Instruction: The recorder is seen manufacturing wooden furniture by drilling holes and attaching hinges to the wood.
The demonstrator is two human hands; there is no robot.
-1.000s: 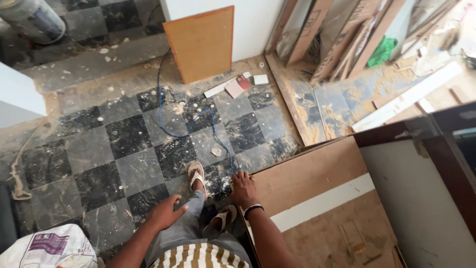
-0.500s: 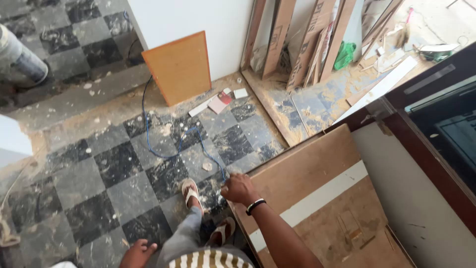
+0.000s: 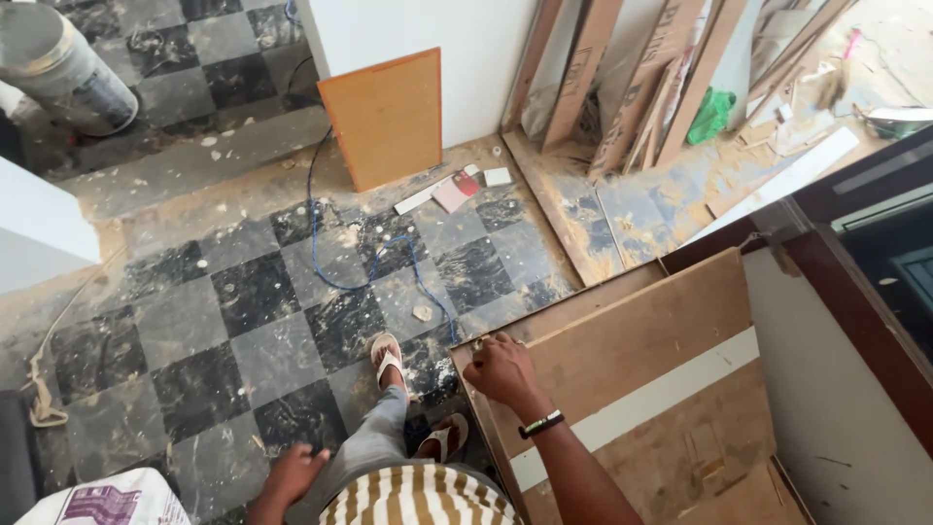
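Around the feet: a blue cable point(image 3: 362, 262) snaking over the dusty checkered floor point(image 3: 194, 321), an orange board point(image 3: 386, 117) leaning on the white wall, planks point(image 3: 622, 87) stacked upright beyond, a grey bucket point(image 3: 63, 63) far off. Right hand point(image 3: 501, 369) curled shut over the near corner of the large wooden panel point(image 3: 632, 340) lying flat at the right. Left hand point(image 3: 292, 473) low by the thigh, fingers loosely spread, holding nothing.

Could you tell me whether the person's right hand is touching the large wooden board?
Touching. The head view shows the right hand closed over the corner edge of the wooden board, with no gap between them.
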